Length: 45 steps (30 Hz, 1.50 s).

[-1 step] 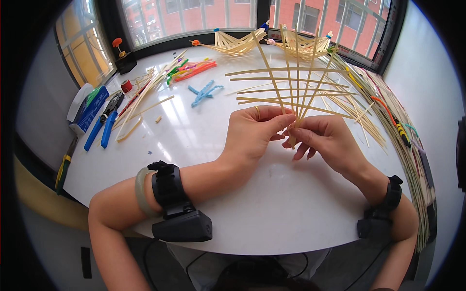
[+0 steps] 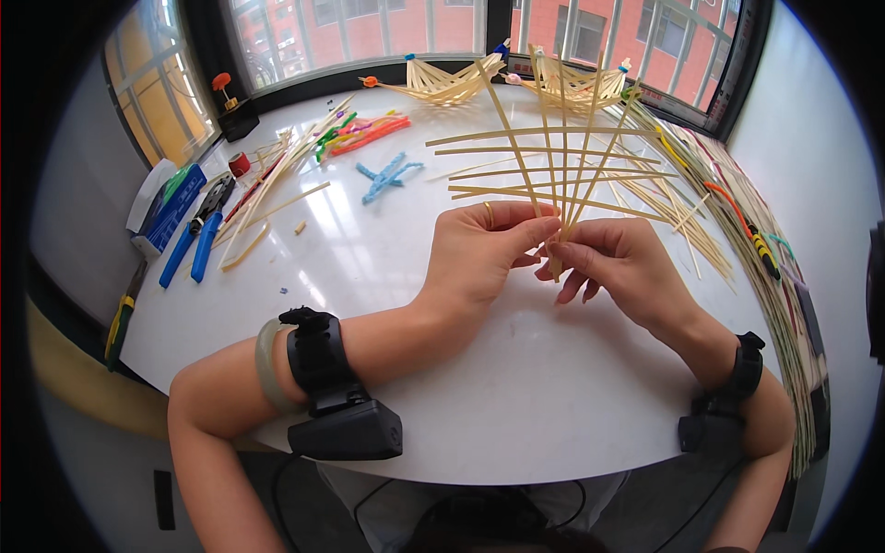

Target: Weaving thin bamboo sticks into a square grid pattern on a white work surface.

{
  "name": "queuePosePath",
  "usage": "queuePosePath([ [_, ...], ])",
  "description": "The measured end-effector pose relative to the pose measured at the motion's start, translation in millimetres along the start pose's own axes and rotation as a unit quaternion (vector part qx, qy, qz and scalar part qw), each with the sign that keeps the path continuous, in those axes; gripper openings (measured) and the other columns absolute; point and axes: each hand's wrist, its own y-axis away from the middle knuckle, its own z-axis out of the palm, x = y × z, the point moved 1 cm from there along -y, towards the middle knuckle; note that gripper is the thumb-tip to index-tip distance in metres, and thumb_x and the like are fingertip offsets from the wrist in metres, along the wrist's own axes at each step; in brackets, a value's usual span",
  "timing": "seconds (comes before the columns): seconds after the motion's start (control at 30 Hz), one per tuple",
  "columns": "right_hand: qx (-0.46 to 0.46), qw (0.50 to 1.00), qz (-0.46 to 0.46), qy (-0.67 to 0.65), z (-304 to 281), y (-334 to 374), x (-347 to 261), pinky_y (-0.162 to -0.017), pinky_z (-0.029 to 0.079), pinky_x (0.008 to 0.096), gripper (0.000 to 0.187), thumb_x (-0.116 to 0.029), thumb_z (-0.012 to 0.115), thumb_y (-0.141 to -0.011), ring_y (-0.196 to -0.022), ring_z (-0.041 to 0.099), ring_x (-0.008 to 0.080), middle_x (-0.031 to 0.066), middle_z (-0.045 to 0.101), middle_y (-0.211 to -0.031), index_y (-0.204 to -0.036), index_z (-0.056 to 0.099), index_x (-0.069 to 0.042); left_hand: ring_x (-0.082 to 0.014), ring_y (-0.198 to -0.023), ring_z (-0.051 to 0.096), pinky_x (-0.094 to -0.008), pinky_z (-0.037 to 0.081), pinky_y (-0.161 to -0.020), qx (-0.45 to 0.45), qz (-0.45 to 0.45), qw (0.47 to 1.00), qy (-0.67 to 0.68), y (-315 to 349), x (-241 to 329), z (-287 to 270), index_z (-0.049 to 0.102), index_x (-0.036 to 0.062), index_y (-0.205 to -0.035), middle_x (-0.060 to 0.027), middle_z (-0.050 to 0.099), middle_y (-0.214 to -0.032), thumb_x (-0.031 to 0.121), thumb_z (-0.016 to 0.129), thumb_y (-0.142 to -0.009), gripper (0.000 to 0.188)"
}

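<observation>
A fan of woven flat bamboo strips (image 2: 564, 170) stands up from my fingers above the white table. Several long strips spread upward from one gathered lower end, and others cross them sideways. My left hand (image 2: 484, 249) pinches the gathered end from the left between thumb and fingers. From the right, my right hand (image 2: 622, 263) grips the same end, its thumb on the front and the lower fingers curled loosely beneath. The two hands' fingertips nearly meet and partly hide the bundled base.
Blue-handled pliers (image 2: 195, 240) and a blue box (image 2: 172, 210) lie at left. Farther back are a light-blue twisted cross (image 2: 385, 177), coloured pipe cleaners (image 2: 364, 134) and woven bamboo pieces (image 2: 442, 81). Loose bamboo strips (image 2: 696, 230) and a yellow-black screwdriver (image 2: 763, 253) are on the right.
</observation>
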Motion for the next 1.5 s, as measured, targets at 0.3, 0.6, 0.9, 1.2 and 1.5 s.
queuePosePath([
  [0.3,0.014,1.000,0.016,-0.015,-4.1,0.5,-0.6,-0.056,0.049,0.0212,0.023,-0.019,0.051,-0.097,-0.069,0.067,0.0114,0.0070,0.067,-0.089,-0.102,0.062,0.001,-0.0082,-0.081,0.061,-0.0240,0.048,-0.075,0.001,-0.002,1.000,0.024,1.1,-1.8,1.6,0.069,0.0062,-0.107,-0.0027,0.069,-0.093,0.015,0.067,-0.087,0.023],
  [0.6,-0.023,1.000,0.014,-0.002,-2.9,-0.9,1.7,-0.054,0.048,0.0206,0.023,-0.017,0.049,-0.097,-0.064,0.066,0.0108,0.0059,0.068,-0.087,-0.100,0.063,0.001,-0.0092,-0.071,0.061,-0.0242,0.050,-0.067,0.018,0.044,0.999,-0.017,0.5,-2.2,2.4,0.067,-0.0022,-0.108,-0.0070,0.070,-0.087,0.011,0.064,-0.088,0.024],
  [0.9,-0.020,1.000,-0.008,0.007,-2.3,0.8,0.1,-0.056,0.049,0.0210,0.023,-0.017,0.049,-0.097,-0.068,0.066,0.0105,0.0057,0.068,-0.086,-0.099,0.063,0.001,-0.0077,-0.065,0.058,-0.0237,0.048,-0.065,-0.009,0.057,0.998,-0.009,-0.1,-2.1,1.3,0.069,-0.0013,-0.104,-0.0051,0.069,-0.081,0.011,0.063,-0.088,0.021],
  [1.2,-0.041,0.999,-0.004,-0.024,-4.6,0.2,2.0,-0.058,0.049,0.0215,0.024,-0.019,0.050,-0.097,-0.072,0.067,0.0109,0.0063,0.068,-0.088,-0.101,0.063,0.000,-0.0065,-0.076,0.060,-0.0228,0.046,-0.072,-0.027,0.019,0.999,-0.005,0.5,0.8,-1.3,0.070,0.0058,-0.106,-0.0013,0.069,-0.088,0.015,0.067,-0.085,0.023],
  [1.5,-0.051,0.998,0.019,-0.026,-4.3,0.4,0.0,-0.057,0.049,0.0205,0.025,-0.020,0.050,-0.097,-0.070,0.067,0.0117,0.0078,0.068,-0.092,-0.105,0.062,0.001,-0.0095,-0.079,0.062,-0.0247,0.048,-0.072,0.012,0.040,0.998,-0.045,1.1,3.1,-0.3,0.070,0.0029,-0.098,-0.0030,0.069,-0.086,0.013,0.069,-0.083,0.018],
])
